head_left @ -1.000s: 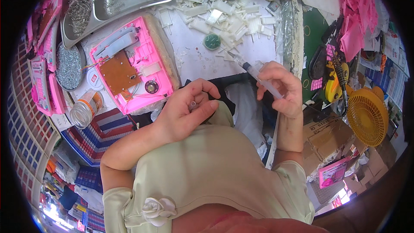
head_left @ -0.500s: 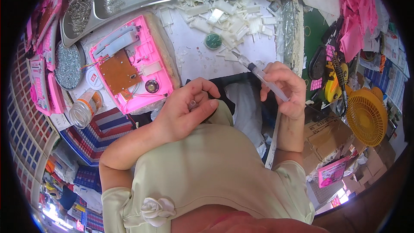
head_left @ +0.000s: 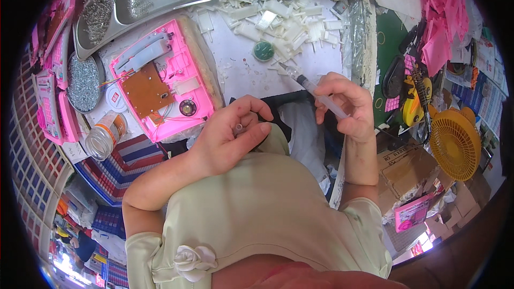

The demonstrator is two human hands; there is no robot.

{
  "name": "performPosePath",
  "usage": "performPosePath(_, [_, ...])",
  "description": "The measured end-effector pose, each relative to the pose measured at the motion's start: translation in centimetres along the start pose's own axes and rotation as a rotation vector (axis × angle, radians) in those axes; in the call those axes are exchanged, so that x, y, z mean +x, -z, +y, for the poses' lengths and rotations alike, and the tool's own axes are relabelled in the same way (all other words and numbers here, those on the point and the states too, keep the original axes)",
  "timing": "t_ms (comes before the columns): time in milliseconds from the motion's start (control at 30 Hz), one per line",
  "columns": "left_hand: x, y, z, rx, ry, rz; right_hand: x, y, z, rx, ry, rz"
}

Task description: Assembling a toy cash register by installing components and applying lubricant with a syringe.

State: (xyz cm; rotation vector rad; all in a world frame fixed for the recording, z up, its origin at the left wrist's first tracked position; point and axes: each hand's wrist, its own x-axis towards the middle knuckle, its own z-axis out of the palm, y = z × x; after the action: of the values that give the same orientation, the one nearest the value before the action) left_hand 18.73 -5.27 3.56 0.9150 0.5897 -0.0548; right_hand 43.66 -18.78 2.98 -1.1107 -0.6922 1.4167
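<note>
A clear plastic syringe with a black plunger seal is in my right hand. My thumb and fingers are closed round its rear part. Its thin tip points up and left, toward the white plastic parts. My left hand is curled in front of my body. Its fingers close on a small clear cap-like piece, mostly hidden in the palm. To the left of the syringe lies a pink toy shell, carrying a brown circuit board, wires and a round black speaker.
White plastic parts and a round green lid lie on the white worktop. A metal tray and a round tin hold small metal pieces. A glass jar lies left; a yellow fan stands right.
My right hand has shifted slightly up and left, bringing the syringe closer to the white parts. My left hand has stayed almost still.
</note>
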Motion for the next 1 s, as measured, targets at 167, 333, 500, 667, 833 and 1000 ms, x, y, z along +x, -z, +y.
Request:
performPosePath(167, [0.0,0.1,-0.1,-0.005,-0.004,-0.004,-0.1,-0.2,-0.2,-0.080,0.033,0.111])
performPosePath(333, [-0.1,0.0,0.0,-0.005,-0.008,0.001,0.0,-0.5,-0.3,-0.082,0.044,0.055])
performPosePath(500, [0.0,0.0,0.0,-0.011,0.003,-0.002,0.6,-0.9,-0.2,-0.042,0.081,0.051])
performPosePath(667, [0.0,-0.2,-0.1,-0.020,0.002,0.008,2.3,-3.3,-0.2,-0.492,0.206,0.261])
performPosePath(833, [-0.3,0.0,-0.1,-0.002,-0.025,0.001,4.7,-2.6,0.4,-0.939,0.415,0.237])
performPosePath(1000, [-0.5,0.3,-0.2,0.005,-0.019,0.005,4.3,-2.1,-0.7,-0.908,0.434,0.244])
